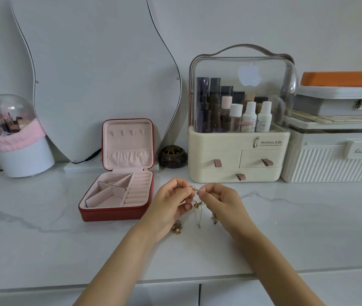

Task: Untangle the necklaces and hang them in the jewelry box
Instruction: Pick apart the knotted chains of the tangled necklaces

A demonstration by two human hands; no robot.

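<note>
White marble worktop (43, 228) runs along a pale wall, and lots of things stand at its back edge. Far left is one white pot with a pink fluffy band and a clear dome (13, 138). Next comes one big curvy mirror (91, 74) leaning on the wall.

Then comes the jewelry box (118, 173), just one. It is red outside and pink inside, and it stands open. Its lid is up, and a row of little hooks (127, 133) sits near the top of the lid. I count about four hooks. No chain hangs on them yet.

Just right of the box is the left hand (171, 204). Its fingers are curled and pinch the necklaces (196, 204). The right hand (217, 199) pinches the same bunch from the other side. Both hands are close together, held just above the worktop. The thin chains hang down between them in a knot. I cannot tell how many chains there are. One little beaded clump (176, 227) lies under the left wrist.

The box lies to the left and a bit farther back from the hands, so the left hand is nearer to it. I think the knot must come apart first.

Farther right stand one small dark pot (172, 156), one cream makeup case (239, 138) with three drawers, and a stack of white boxes (334, 151).
</note>
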